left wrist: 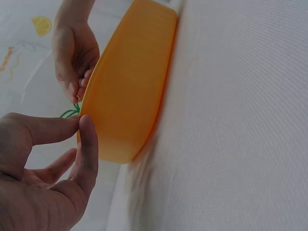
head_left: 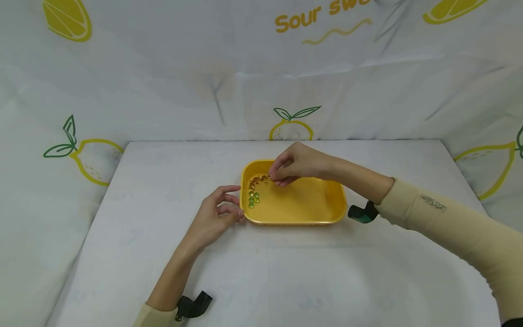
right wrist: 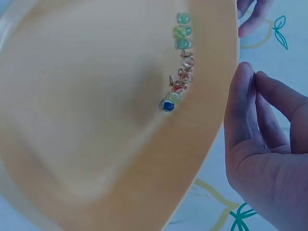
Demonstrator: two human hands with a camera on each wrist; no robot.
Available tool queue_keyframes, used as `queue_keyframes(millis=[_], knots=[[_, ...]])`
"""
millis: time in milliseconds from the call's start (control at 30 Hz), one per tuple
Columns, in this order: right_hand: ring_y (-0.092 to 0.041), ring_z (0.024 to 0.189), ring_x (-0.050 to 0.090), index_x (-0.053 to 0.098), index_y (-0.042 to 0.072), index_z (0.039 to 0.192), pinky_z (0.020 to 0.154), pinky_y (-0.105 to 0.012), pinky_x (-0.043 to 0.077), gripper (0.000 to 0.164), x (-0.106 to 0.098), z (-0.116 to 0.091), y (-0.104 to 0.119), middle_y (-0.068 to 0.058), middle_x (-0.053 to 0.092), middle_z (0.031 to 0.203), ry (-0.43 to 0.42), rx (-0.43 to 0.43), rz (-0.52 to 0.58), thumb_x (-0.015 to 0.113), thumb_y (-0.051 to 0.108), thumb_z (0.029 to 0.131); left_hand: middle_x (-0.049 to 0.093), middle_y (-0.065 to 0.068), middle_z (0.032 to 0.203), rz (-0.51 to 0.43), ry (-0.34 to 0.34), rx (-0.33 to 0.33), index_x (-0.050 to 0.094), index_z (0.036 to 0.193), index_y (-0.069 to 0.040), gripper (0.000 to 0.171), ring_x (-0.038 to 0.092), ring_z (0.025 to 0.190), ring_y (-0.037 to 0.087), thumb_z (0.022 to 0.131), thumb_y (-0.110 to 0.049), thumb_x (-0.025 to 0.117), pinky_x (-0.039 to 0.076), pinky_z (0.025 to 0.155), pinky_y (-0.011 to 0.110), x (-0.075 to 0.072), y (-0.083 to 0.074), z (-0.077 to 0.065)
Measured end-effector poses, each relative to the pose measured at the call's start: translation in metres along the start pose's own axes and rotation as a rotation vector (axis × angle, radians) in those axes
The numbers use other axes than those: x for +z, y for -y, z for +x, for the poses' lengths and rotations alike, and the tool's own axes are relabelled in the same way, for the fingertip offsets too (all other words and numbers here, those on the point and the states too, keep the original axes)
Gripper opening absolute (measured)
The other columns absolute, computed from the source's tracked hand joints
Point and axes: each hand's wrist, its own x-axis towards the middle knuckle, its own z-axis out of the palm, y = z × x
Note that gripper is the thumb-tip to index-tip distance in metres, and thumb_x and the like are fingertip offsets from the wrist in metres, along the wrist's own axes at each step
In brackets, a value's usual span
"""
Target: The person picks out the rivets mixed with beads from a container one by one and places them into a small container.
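Note:
A yellow tray (head_left: 302, 200) stands on the white table. Along its left and far-left walls lie several small gold tack-like pieces (head_left: 256, 180) and several green glassy pieces (head_left: 251, 200); one piece at the row's end looks blue (right wrist: 167, 106). My left hand (head_left: 216, 215) is at the tray's left side, its fingers loosely bent and fingertips touching the rim. Over the far-left part of the tray, at rim height, my right hand (head_left: 298, 162) brings thumb and forefinger together in a pinch; a small gold glint shows at these fingertips, mostly hidden by them.
The white tabletop (head_left: 310, 272) spreads around the tray. Behind and beside it hangs white cloth (head_left: 171, 91) printed with lemons. A dark wrist mount (head_left: 194, 305) sits on the left wrist, another (head_left: 362, 212) on the right.

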Motion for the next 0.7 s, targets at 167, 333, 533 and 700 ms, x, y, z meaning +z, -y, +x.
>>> queue_keyframes(millis=[167,333,533,700], knots=[[-0.023,0.097,0.082,0.075,-0.007,0.125,0.099,-0.046,0.066,0.028,-0.004,-0.005,0.001,-0.022,0.079,0.122,-0.005,-0.007,0.003,0.074,0.011,0.103,0.064,0.014,0.125,0.001,-0.004,-0.001,0.053,0.154,-0.017,0.062,0.08,0.098,0.03,0.098,-0.002,0.074,0.063,0.083,0.023,0.0,0.0,0.0],[-0.025,0.1,0.082,0.076,-0.004,0.123,0.094,-0.04,0.068,0.026,-0.007,-0.013,0.003,-0.019,0.081,0.12,-0.017,-0.004,-0.003,0.074,0.012,0.103,0.064,0.014,0.125,0.004,-0.005,0.003,0.053,0.154,-0.017,0.062,0.08,0.097,0.031,0.098,-0.002,0.074,0.063,0.083,0.021,0.001,0.0,0.0],[-0.022,0.098,0.082,0.073,-0.007,0.127,0.093,-0.037,0.068,0.03,-0.01,-0.017,0.003,-0.019,0.081,0.121,-0.022,0.0,-0.001,0.073,0.011,0.104,0.064,0.014,0.125,-0.006,-0.003,0.006,0.054,0.154,-0.017,0.061,0.08,0.097,0.033,0.098,-0.001,0.073,0.063,0.083,0.021,0.001,0.0,0.0],[-0.022,0.099,0.082,0.075,-0.004,0.125,0.093,-0.036,0.068,0.028,-0.012,-0.021,0.004,-0.012,0.082,0.115,-0.024,0.003,-0.002,0.074,0.014,0.103,0.064,0.014,0.125,0.0,-0.007,0.003,0.054,0.154,-0.018,0.061,0.08,0.097,0.032,0.098,-0.001,0.073,0.063,0.083,0.021,0.001,0.0,0.0]])
